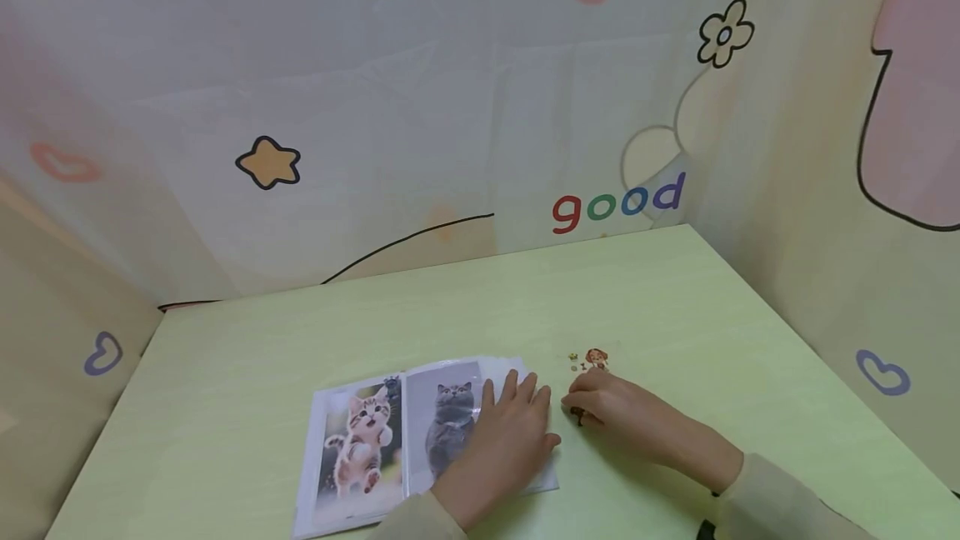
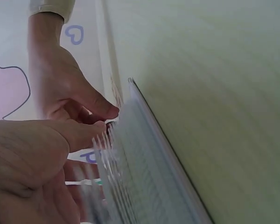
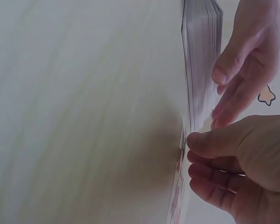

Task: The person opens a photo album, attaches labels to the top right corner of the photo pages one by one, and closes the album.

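An open photo album [image 1: 450, 394] lies on the table, with a striped kitten photo [image 1: 358, 444] on its left page and a grey cat photo [image 1: 442, 415] on its right. My left hand [image 1: 502, 432] rests on the right page, fingers spread and straight; the album's stacked clear sleeves [image 2: 119, 186] show edge-on in the left wrist view. Just right of the album, my right hand [image 1: 626, 411] touches a clear sticker sheet [image 1: 596, 357] with a cartoon dog and small prints. Its fingers are bent, with thumb and fingertips at the sheet. Whether they pinch it is hidden.
The pale green table [image 1: 300, 348] meets a patterned cloth backdrop [image 1: 420, 123] behind and at both sides. Coloured letters reading "good" [image 1: 618, 202] are printed on the backdrop. A small dark object [image 1: 706, 531] shows by my right sleeve.
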The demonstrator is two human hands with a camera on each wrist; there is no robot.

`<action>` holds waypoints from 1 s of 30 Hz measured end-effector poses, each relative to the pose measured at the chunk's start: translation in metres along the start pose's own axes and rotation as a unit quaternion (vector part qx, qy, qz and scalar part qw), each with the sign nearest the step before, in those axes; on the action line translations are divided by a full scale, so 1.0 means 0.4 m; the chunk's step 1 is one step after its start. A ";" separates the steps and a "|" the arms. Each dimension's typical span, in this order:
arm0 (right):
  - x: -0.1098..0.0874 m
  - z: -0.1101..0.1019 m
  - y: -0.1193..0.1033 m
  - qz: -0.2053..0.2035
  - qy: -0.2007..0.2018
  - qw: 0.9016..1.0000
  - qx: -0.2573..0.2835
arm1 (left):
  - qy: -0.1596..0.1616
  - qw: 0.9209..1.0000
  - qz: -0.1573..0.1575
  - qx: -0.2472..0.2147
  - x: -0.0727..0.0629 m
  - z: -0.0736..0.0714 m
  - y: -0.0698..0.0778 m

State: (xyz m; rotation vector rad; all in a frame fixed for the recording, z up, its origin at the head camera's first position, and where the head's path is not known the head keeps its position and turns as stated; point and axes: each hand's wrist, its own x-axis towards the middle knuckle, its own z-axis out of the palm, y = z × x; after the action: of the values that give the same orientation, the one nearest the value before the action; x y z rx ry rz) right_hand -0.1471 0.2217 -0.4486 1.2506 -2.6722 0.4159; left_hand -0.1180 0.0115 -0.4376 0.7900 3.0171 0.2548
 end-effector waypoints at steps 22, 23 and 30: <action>0.012 0.009 -0.003 -0.015 -0.008 1.000 0.002 | -0.025 0.999 0.008 0.022 0.069 0.028 0.005; 0.012 0.009 -0.002 -0.013 -0.011 1.000 0.008 | -0.027 0.999 0.006 0.023 0.072 0.028 0.006; 0.012 0.009 0.005 -0.016 -0.015 0.999 0.036 | -0.029 0.999 0.014 0.031 0.077 0.023 0.012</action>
State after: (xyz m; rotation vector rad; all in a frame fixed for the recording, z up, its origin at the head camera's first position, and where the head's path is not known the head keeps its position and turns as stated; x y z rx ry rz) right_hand -0.1519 0.2183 -0.4510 1.3290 -2.6794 0.4969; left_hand -0.1423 0.0320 -0.4451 0.8285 2.9744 0.1367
